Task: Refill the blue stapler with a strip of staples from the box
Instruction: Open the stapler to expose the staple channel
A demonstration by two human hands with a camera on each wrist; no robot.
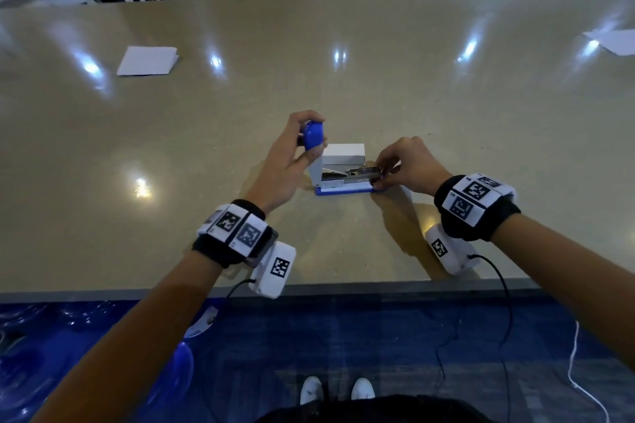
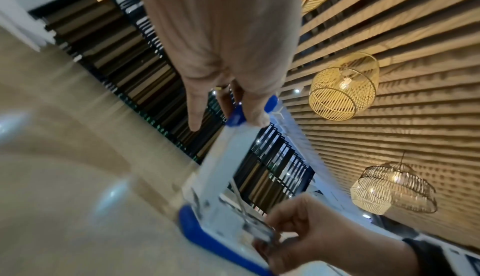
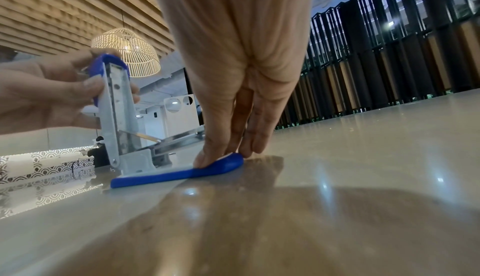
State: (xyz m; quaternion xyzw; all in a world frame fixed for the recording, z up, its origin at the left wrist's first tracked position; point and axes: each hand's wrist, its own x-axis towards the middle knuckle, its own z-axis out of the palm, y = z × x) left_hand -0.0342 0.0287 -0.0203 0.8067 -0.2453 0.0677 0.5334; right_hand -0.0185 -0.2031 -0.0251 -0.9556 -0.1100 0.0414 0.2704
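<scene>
I see the blue stapler [image 1: 343, 182] sitting on the beige table [image 1: 446, 106], base flat, near the table's front edge, roughly mid-width. Its top arm [image 3: 114, 100] is swung up approx. vertical off the rear hinge, so the metal staple channel [image 1: 357, 172] lies exposed along the base.

My left hand [image 1: 292, 158] is at the stapler's rear/left end, fingers curled round the blue cap of the raised arm, thumb on the near side; it grips that arm and holds it up. Left wrist view is blurred but shows the same grip.

My right hand [image 1: 405, 165] is at the stapler's front/right end, fingers bunched and bent down at the tip of the channel. Right wrist view: fingertips [image 3: 207, 157] press on the blue front tip of the base. In the head view thumb & index look pinched at the channel end; can't tell whether a staple strip is between them, too small & partly hidden.

A small white box [image 1: 343, 153] stands just behind the stapler, touching or nearly so, can't tell which.

Far left of the stapler, well apart, lies a white folded paper [image 1: 147, 60]. Far right of it, at the table's edge, another white sheet [image 1: 615, 39].
</scene>
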